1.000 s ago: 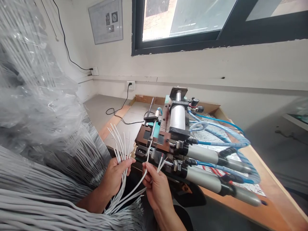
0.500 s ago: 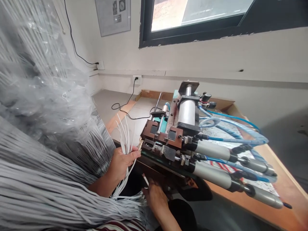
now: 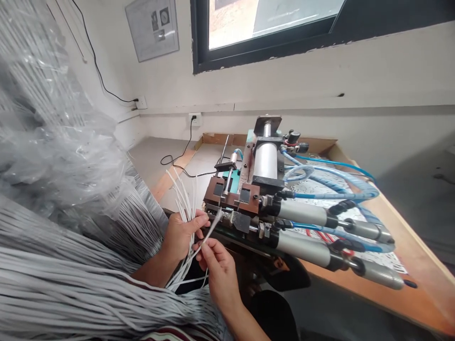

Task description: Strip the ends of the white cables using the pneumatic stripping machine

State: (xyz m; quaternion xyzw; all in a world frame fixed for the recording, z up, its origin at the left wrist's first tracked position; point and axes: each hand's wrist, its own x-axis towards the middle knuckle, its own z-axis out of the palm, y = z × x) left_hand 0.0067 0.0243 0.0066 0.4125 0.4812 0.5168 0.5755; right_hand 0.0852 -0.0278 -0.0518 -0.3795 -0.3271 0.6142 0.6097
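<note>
A loose bunch of white cables [image 3: 183, 203] is gripped in my left hand [image 3: 181, 237], their ends fanning upward past the thumb. My right hand [image 3: 218, 270] pinches a single white cable [image 3: 211, 229] between thumb and fingertips, its end pointing up toward the machine. Both hands are close together at the front left of a pneumatic machine [image 3: 232, 194] with brown plates and metal cylinders. The pinched cable's tip overlaps the machine's front jaws in view; whether it touches them I cannot tell.
A thick mass of grey-white cables [image 3: 71, 284] lies across my lap and left side, partly under clear plastic [image 3: 71, 147]. Blue air hoses [image 3: 341, 194] run right of the machine. The wooden table edge [image 3: 355, 289] slants down right. A black power cord [image 3: 185, 156] lies behind.
My right hand has risen from low beside the lap cables to near my left hand, bringing a cable up. My left hand keeps its bunch. The view has shifted slightly right.
</note>
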